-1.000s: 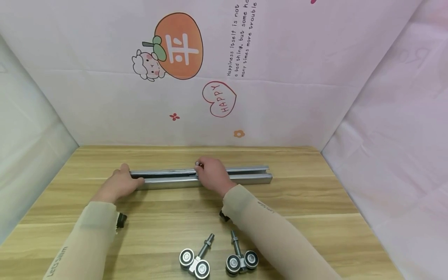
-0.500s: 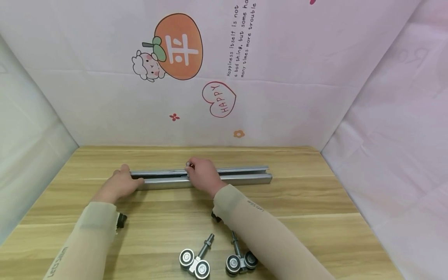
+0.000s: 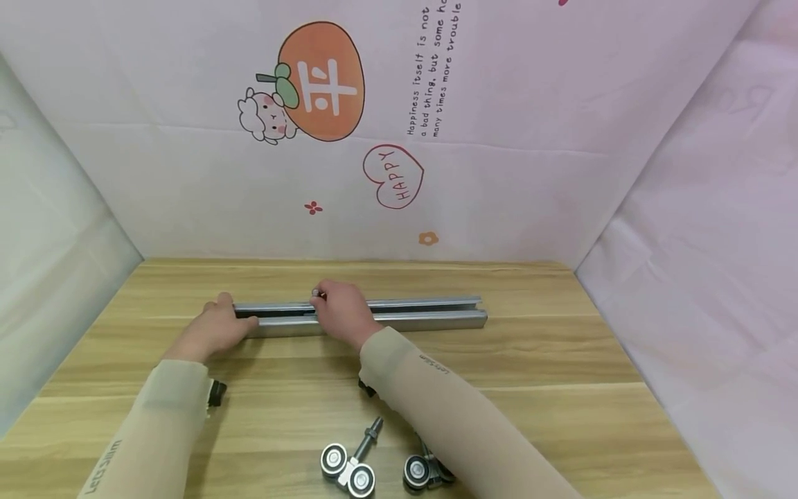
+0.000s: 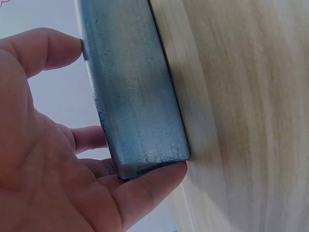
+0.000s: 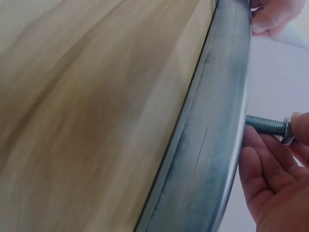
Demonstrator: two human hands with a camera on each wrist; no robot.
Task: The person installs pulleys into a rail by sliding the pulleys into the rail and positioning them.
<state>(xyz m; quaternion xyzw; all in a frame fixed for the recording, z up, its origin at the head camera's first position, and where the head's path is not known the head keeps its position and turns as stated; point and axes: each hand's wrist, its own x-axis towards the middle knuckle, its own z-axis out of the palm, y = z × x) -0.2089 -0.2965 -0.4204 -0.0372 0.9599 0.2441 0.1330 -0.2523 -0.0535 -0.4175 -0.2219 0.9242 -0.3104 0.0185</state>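
A long silver metal channel rail (image 3: 430,319) lies across the table with its slot facing up. My left hand (image 3: 215,329) holds the rail's left end. In the left wrist view one finger touches the end of the rail (image 4: 135,96) and the thumb touches its edge. Near the middle of the rail my right hand (image 3: 345,312) pinches an upright threaded bolt (image 5: 265,124) at its nut. The bolt rises out of the slot; whatever it joins inside the rail is hidden. My other right fingers rest along the rail's edge.
Two wheeled roller trolleys with bolts lie at the near side of the table (image 3: 262,430): the left trolley (image 3: 348,471) in full view, the right trolley (image 3: 419,473) partly behind my right forearm. Printed white cloth (image 3: 499,194) stands at the back and sides.
My right hand has slid left along the rail with the bolt, towards my left hand. The right forearm now covers more of the right trolley. My left hand and the rail stay put.
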